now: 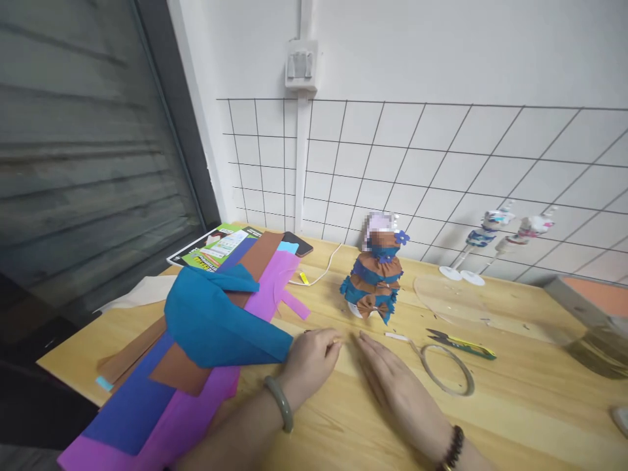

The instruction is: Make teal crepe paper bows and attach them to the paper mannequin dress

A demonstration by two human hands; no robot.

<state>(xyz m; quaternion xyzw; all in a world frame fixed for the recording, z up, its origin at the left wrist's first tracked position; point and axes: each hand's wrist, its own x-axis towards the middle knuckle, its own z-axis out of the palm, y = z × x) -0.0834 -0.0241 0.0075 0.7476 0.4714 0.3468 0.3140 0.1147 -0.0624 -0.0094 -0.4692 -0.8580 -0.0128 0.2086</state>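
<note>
My left hand (314, 360) is closed, its fingers curled together on the wooden table (333, 428), beside the tip of a teal crepe paper sheet (220, 327). Anything between those fingers is too small to make out. My right hand (392, 379) lies edge-down on the table with its fingers stretched out and nothing in it. Just beyond both hands stands a doll figure (375, 275) in a tiered brown and teal paper dress with a bow. To the right of my right hand are a roll of tape (449, 369) and yellow-handled thread snips (464, 343).
Purple paper (196, 418), blue paper (132, 412) and brown paper (184, 369) pile up at the left. Behind them lie a phone (299, 244) and a white cord (328, 265). Two small figures on stands (478, 239) and a grey box (589, 307) occupy the right.
</note>
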